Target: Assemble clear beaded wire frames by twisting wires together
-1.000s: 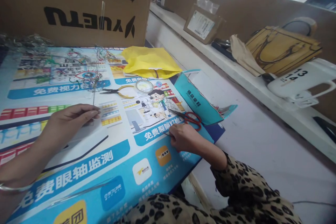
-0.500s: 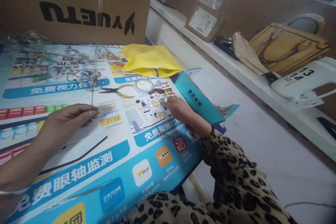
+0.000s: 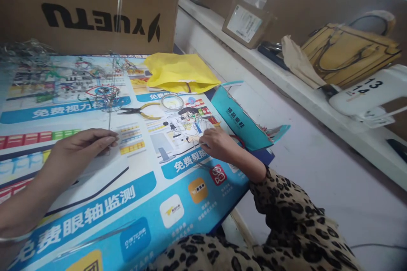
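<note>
My left hand (image 3: 85, 146) is closed in a pinch on thin wires (image 3: 111, 110), which rise from its fingertips. My right hand (image 3: 214, 142) is closed low over the printed mat (image 3: 140, 129); whatever its fingertips pinch is too small to make out. Between and beyond the hands lie pliers (image 3: 143, 111) with yellow handles and a clear round ring (image 3: 172, 101). A bundle of thin wire pieces (image 3: 106, 93) with red and green bits lies beyond my left hand.
A large cardboard box (image 3: 89, 8) stands at the back left beside tangled wire (image 3: 27, 53). A yellow bag (image 3: 182, 72) and a teal box (image 3: 241, 114) lie to the right. A ledge (image 3: 286, 80) holds a small carton (image 3: 244, 21) and a tan bag (image 3: 349, 51).
My right hand has moved slightly down and toward me over the mat. My left hand keeps its pinch on the wires. The view has shifted a little.
</note>
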Tool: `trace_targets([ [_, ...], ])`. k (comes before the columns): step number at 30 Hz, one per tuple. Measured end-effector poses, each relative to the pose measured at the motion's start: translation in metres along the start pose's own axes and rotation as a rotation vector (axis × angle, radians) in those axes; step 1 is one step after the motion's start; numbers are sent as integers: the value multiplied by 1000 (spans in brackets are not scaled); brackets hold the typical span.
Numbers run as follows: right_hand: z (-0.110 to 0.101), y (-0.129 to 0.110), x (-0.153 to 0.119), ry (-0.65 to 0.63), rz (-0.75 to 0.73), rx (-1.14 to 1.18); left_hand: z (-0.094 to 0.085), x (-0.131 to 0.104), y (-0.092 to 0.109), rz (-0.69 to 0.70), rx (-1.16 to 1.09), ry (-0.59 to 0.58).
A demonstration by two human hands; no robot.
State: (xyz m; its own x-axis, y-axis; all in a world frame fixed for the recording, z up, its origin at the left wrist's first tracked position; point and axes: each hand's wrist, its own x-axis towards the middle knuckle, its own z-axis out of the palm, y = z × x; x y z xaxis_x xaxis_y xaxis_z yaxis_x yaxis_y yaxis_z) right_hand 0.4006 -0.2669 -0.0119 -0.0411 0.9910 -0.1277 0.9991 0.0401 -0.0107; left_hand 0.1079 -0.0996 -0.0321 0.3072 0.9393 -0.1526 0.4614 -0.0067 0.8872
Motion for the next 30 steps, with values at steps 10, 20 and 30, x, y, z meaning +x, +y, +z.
trace_targets([
  [10,-10,-13,33,-268,36,-241,-1,3,-9,79,-50,-37],
  [20,-21,0,28,-234,117,71,-2,3,-10,97,-35,-79],
  [30,-11,-4,-25,-139,84,414,-1,-3,1,86,9,-51],
])
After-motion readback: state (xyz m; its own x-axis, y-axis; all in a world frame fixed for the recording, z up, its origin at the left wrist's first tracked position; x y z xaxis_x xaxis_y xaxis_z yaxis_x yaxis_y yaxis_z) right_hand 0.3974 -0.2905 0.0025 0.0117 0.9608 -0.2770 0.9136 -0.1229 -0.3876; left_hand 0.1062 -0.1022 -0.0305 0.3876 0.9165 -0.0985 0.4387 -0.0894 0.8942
